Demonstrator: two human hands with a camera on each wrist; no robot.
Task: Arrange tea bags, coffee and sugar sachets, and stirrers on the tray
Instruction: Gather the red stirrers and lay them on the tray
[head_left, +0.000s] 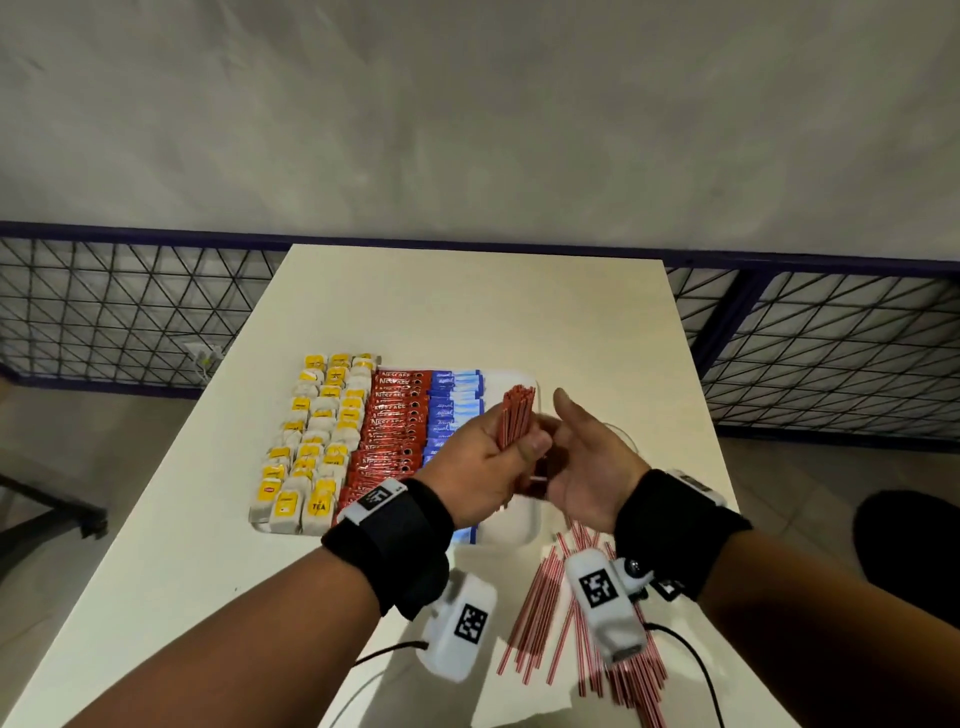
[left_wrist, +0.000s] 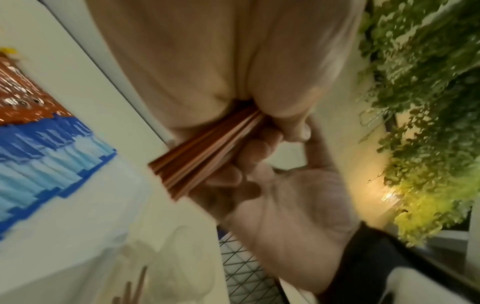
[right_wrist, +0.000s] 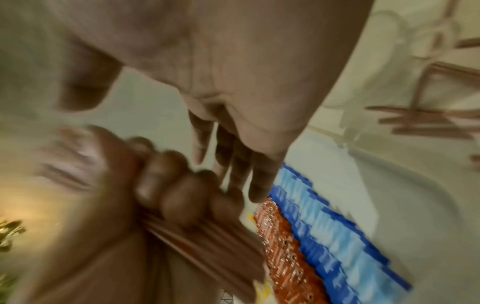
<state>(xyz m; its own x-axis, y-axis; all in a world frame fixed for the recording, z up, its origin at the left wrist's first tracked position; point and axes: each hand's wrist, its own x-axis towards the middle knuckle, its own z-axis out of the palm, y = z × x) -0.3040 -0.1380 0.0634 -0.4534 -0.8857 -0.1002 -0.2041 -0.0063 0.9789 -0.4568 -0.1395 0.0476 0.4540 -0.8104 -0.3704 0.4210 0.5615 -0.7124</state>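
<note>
My left hand (head_left: 519, 441) grips a bundle of red stirrers (head_left: 515, 415) upright above the right side of the white tray (head_left: 514, 531). My right hand (head_left: 571, 441) stands beside the bundle with palm turned to it and fingers straight; they reach behind the bundle, contact unclear. The tray holds rows of yellow-tagged tea bags (head_left: 311, 441), red coffee sachets (head_left: 395, 426) and blue sugar sachets (head_left: 452, 410). The left wrist view shows the bundle (left_wrist: 202, 156) in my curled fingers. In the blurred right wrist view the bundle (right_wrist: 207, 246) crosses beside the sugar sachets (right_wrist: 324, 226).
Loose red-and-white stirrers (head_left: 545, 613) lie scattered on the white table (head_left: 467, 312) near its front right, under my right wrist. A bare strip of tray runs along its right side. A black wire fence (head_left: 104, 312) stands behind the table.
</note>
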